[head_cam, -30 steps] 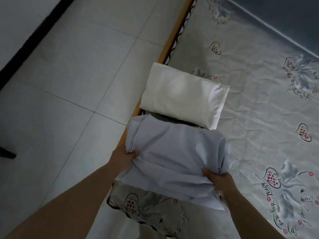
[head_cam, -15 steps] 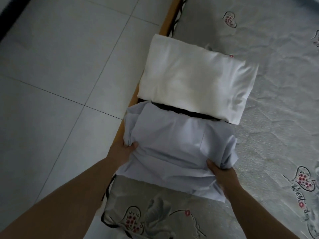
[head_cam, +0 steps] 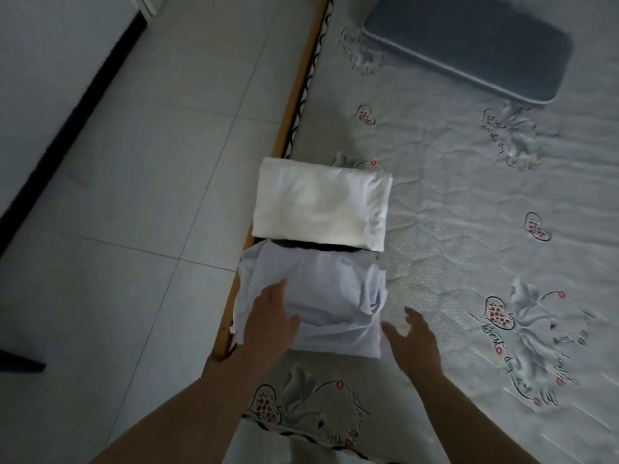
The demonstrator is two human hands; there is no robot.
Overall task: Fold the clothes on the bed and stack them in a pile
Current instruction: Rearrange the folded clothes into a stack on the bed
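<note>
A folded pale lilac garment [head_cam: 328, 296] lies at the bed's left edge, just in front of a folded white garment [head_cam: 321, 202]. A dark garment [head_cam: 301, 244] shows as a thin strip under the white one. My left hand [head_cam: 268, 319] rests flat on the lilac garment's left part, fingers straight. My right hand [head_cam: 410, 339] hovers with spread fingers just right of the lilac garment, holding nothing.
The bed sheet [head_cam: 469, 212] is grey with heart and flower prints. A dark grey pillow [head_cam: 469, 48] lies at the far end. The wooden bed frame [head_cam: 294, 95] borders a tiled floor [head_cam: 150, 195] on the left.
Both hands have let go of the lilac garment's sides. The left hand now lies flat on it and the right hand has drawn away to the right. The camera has pulled back.
</note>
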